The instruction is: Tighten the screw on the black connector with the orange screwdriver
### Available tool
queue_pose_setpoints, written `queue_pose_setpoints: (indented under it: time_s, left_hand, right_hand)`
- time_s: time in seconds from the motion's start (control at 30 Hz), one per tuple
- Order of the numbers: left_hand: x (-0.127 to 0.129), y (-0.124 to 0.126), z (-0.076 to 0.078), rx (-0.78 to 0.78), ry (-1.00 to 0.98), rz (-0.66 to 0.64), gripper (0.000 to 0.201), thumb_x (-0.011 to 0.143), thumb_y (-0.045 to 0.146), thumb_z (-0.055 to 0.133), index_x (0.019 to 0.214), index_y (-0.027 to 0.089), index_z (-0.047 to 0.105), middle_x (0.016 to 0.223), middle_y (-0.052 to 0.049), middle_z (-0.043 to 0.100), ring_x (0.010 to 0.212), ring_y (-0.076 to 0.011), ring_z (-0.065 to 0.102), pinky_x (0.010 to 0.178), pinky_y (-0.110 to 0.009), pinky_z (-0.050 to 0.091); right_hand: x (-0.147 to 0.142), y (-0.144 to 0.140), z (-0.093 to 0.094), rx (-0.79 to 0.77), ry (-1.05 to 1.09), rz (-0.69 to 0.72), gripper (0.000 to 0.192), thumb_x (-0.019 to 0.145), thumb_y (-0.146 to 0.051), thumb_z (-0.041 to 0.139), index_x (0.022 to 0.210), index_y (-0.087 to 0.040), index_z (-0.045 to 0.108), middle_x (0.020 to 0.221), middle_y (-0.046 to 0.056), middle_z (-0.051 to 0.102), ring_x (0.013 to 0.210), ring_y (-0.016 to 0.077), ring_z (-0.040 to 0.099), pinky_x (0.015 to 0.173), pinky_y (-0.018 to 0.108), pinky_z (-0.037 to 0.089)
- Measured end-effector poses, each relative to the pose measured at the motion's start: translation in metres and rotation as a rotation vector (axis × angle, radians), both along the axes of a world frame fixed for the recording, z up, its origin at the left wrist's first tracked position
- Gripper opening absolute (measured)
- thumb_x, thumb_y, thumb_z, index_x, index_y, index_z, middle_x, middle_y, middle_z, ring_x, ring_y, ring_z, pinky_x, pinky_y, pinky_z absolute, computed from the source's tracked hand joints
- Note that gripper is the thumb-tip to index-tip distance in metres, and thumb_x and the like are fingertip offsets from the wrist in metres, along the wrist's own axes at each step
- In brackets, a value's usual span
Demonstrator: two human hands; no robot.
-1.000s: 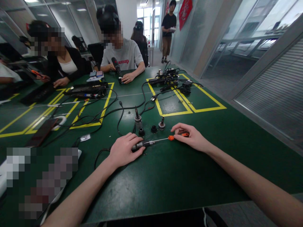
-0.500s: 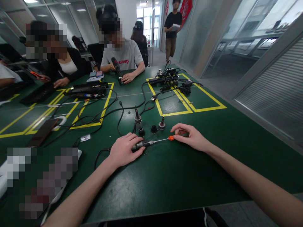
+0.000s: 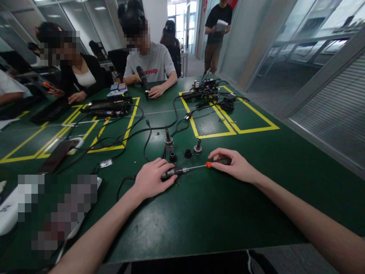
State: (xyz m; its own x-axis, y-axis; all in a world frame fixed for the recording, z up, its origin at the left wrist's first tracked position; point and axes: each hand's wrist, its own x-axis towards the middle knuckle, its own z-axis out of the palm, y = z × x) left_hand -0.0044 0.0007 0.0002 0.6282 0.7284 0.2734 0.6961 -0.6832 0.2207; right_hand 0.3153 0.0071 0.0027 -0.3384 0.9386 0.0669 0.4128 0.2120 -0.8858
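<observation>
My left hand (image 3: 154, 178) is wrapped over a dark, corded cylindrical tool handle (image 3: 171, 173) lying on the green table. A narrow metal part sticks out of its right end. My right hand (image 3: 235, 167) grips a screwdriver (image 3: 208, 164) with a dark handle and an orange collar. Its thin shaft points left and its tip meets the metal end of the corded tool. Just beyond my left hand stand a metal cylindrical part (image 3: 169, 141) with a thin top and a small black collar (image 3: 172, 157). A black ring (image 3: 188, 153) and a round metal piece with a stem (image 3: 197, 147) are to their right.
Black cables (image 3: 125, 133) wind across the table (image 3: 199, 220) on the left. A heap of cords and plugs (image 3: 205, 91) lies at the back, over yellow tape outlines (image 3: 216, 135). A co-worker (image 3: 151, 64) sits opposite holding a black tool. A dark phone-like slab (image 3: 55, 156) lies at left.
The view has shifted slightly, so the table appears a little farther right. Both hands keep their holds, and the screwdriver stays against the corded tool's metal end.
</observation>
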Motion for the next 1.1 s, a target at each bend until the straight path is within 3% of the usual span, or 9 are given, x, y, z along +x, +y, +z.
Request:
queue_pose_setpoints:
  time_s: [0.13,0.27,0.4,0.57,0.63,0.77,0.97,1.1]
  left_hand:
    - [-0.0001,0.0001,-0.0010,0.003,-0.005,-0.005,0.025,0.097,0.037,0.064,0.111,0.019,0.074,0.101,-0.006,0.077,0.090,-0.0217,0.069,0.078,-0.034,0.059]
    - [0.0002,-0.0003,-0.0009,0.004,-0.010,-0.001,0.024,0.097,0.037,0.063,0.110,0.020,0.073,0.101,-0.005,0.076,0.089,-0.0212,0.069,0.078,-0.034,0.059]
    - [0.0006,-0.0007,-0.0006,-0.006,-0.008,-0.002,0.024,0.097,0.037,0.063,0.110,0.020,0.074,0.101,-0.006,0.076,0.090,-0.0212,0.069,0.080,-0.034,0.060]
    - [0.0002,-0.0007,-0.0002,-0.014,-0.006,0.003,0.025,0.097,0.037,0.063,0.111,0.020,0.074,0.102,-0.006,0.076,0.092,-0.0225,0.070,0.080,-0.035,0.060]
    - [0.0001,-0.0007,0.0001,-0.016,-0.006,0.000,0.025,0.097,0.037,0.063,0.111,0.020,0.074,0.102,-0.006,0.076,0.092,-0.0223,0.070,0.079,-0.035,0.060]
    - [0.0002,-0.0009,0.0001,-0.009,-0.007,-0.001,0.025,0.096,0.037,0.063,0.111,0.020,0.074,0.102,-0.006,0.076,0.090,-0.0217,0.069,0.079,-0.035,0.060]
    - [-0.0001,-0.0014,0.0006,-0.016,-0.003,0.003,0.025,0.096,0.037,0.064,0.111,0.020,0.074,0.101,-0.006,0.076,0.091,-0.0220,0.070,0.078,-0.034,0.060]
    - [0.0005,-0.0016,0.0011,-0.020,0.004,0.010,0.025,0.096,0.038,0.063,0.111,0.020,0.074,0.101,-0.006,0.076,0.090,-0.0215,0.069,0.079,-0.034,0.060]
  right_hand:
    - [-0.0012,-0.0011,0.0027,-0.011,-0.022,0.025,0.041,0.091,-0.061,0.065,0.093,-0.021,0.073,0.078,0.003,0.066,0.068,0.0185,0.059,0.064,0.031,0.049]
    - [-0.0008,-0.0020,0.0023,-0.073,-0.051,0.054,0.052,0.099,-0.066,0.052,0.086,-0.020,0.072,0.059,-0.002,0.053,0.054,0.0150,0.049,0.057,0.029,0.045]
    - [0.0016,-0.0015,0.0004,-0.059,-0.010,0.022,0.045,0.092,-0.064,0.064,0.096,-0.020,0.074,0.076,0.004,0.067,0.060,0.0163,0.054,0.057,0.030,0.046]
    - [0.0031,-0.0008,0.0013,-0.001,-0.002,0.017,0.041,0.087,-0.060,0.071,0.097,-0.021,0.075,0.084,0.006,0.070,0.069,0.0184,0.060,0.064,0.032,0.049]
    - [0.0023,-0.0010,0.0018,-0.027,-0.002,0.022,0.043,0.091,-0.063,0.065,0.094,-0.021,0.074,0.078,0.004,0.068,0.065,0.0175,0.058,0.062,0.031,0.049]
    - [0.0005,-0.0013,0.0010,-0.112,-0.009,0.034,0.050,0.097,-0.066,0.054,0.091,-0.020,0.072,0.057,-0.003,0.051,0.051,0.0139,0.045,0.053,0.029,0.041]
    - [0.0007,-0.0003,0.0012,-0.017,0.047,-0.008,0.043,0.086,-0.060,0.072,0.103,-0.020,0.073,0.077,0.001,0.062,0.063,0.0158,0.055,0.060,0.029,0.046]
    - [0.0013,-0.0007,0.0002,-0.029,0.022,-0.010,0.045,0.090,-0.064,0.066,0.101,-0.021,0.073,0.074,0.001,0.063,0.061,0.0160,0.055,0.059,0.030,0.047]
